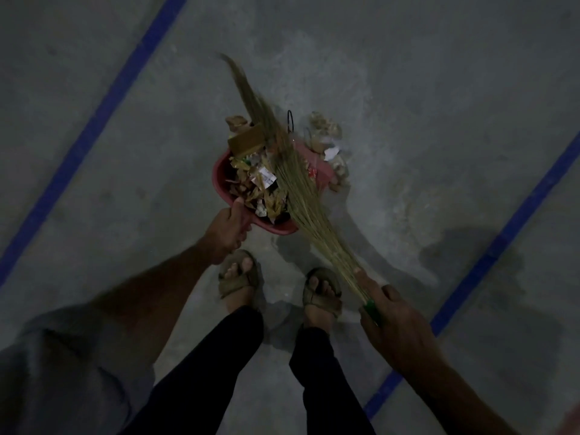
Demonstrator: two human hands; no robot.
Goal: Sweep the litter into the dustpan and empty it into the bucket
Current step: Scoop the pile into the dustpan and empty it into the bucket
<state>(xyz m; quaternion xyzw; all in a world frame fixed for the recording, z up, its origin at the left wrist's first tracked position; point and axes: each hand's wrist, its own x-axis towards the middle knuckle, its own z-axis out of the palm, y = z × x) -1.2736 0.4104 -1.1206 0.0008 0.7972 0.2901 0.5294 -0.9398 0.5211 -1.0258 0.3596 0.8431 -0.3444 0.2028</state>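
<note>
While the left hand (228, 234) curls round the handle of the red dustpan (221, 174), holding it low at the floor, the right hand (396, 321) grips the grass broom (293, 180) at its green binding, one finger laid along the straws. Broom head lies across the pan's right side, tips curving up past the far edge. Pan is already heaped with litter (257, 183): wrappers, paper scraps, a brown card box at the mouth. More loose scraps (328, 142) sit just beside the pan's right rim, not yet swept in. Bucket not in view. Judging by looks, litter is light and crumpled and likely to spill or blow off if the pan tips; best carried level by the handle. Broom straws are soft and springy, stiff only near the binding, so that is the place to hold. Floor is bare grey concrete (439, 73), dim, scuffed pale around the pile, with blue painted lines (103, 108) running diagonally either side. Sandalled feet (238, 277) stand just behind the pan.
</note>
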